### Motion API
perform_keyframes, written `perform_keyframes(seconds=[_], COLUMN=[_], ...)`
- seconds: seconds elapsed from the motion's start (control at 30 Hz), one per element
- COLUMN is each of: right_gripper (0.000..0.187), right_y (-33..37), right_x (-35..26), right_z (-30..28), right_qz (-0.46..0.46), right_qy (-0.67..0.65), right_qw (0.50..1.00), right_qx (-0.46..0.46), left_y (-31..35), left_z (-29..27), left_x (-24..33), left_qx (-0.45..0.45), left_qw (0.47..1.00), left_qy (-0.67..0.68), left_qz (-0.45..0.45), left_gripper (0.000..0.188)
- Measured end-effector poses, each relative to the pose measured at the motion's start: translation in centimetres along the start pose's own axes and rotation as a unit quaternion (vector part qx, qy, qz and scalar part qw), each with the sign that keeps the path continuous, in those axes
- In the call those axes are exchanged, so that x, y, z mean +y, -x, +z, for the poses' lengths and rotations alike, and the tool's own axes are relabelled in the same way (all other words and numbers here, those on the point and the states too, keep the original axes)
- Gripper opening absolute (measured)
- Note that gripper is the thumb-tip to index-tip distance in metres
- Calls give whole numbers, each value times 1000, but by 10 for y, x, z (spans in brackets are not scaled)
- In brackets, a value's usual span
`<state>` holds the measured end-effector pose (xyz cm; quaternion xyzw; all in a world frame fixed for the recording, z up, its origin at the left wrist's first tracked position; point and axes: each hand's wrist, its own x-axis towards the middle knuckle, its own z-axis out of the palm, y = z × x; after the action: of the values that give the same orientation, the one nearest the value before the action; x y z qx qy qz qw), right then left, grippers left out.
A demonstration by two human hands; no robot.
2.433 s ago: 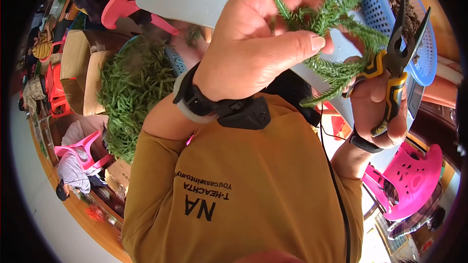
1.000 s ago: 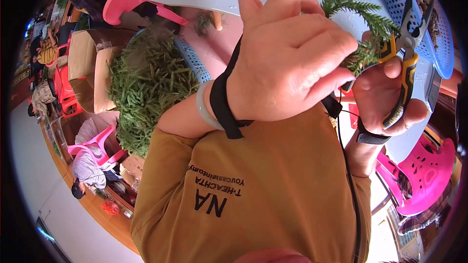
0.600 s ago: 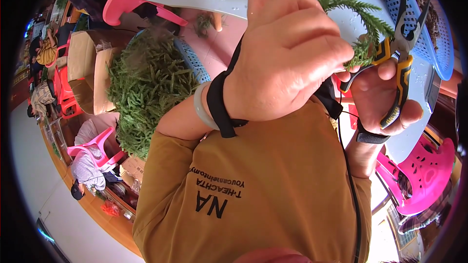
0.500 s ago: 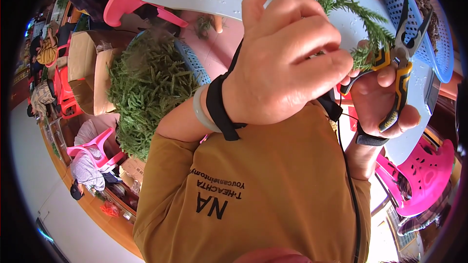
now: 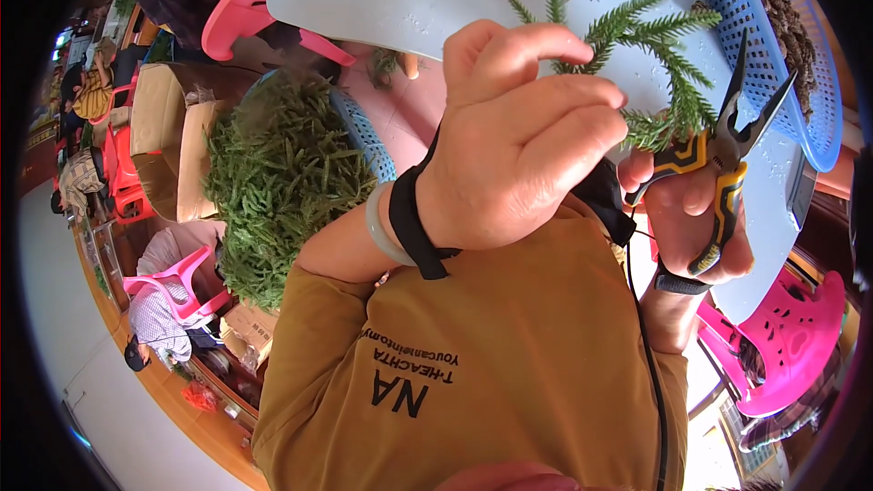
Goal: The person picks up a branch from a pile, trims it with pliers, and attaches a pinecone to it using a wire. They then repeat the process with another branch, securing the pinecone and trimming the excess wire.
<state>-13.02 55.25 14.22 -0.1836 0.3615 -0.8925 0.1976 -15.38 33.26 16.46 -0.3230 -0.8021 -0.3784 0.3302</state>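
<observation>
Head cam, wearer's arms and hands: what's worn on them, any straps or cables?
Both hands are bare, no gloves. The left hand has a wide black wrist strap with a pale smooth bangle beside it. The right hand has a narrower black band. Mustard-yellow sleeves cover the arms; a thin black cable runs down the shirt.

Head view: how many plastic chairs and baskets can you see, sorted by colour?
Pink chairs: 3 — one at top left, one at lower left, one at lower right.
Red chairs: 1 — far left.
Blue baskets: 2 — one on the table, one holding green sprigs.
Total: 6
</observation>
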Motion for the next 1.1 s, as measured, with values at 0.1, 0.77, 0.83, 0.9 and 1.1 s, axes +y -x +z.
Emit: perform_keyframes(seconds=[0.1,0.77,0.83,0.9,1.1], right_gripper=[57,63,59,51,63], right_y=[-1,12,11,8,-3], right_x=[1,-29,-30,-27,-17], right_z=[-2,-23,-16,-6,5], right_qz=[-24,-84,-63,-19,-35], right_qy=[36,165,145,103,65], right_qw=[999,982,987,994,997], right_qx=[-17,-45,-28,3,-25], left_y=[-2,-5,-5,-5,-3], left_z=[-2,-5,-5,-4,-2], left_x=[3,-5,-2,-3,-5], left_qx=[1,30,6,-1,-36], left_qw=[999,992,996,996,996], left_qy=[-36,-89,-70,-67,-63], left_qz=[15,79,61,64,56], left_gripper=[18,15,15,14,10])
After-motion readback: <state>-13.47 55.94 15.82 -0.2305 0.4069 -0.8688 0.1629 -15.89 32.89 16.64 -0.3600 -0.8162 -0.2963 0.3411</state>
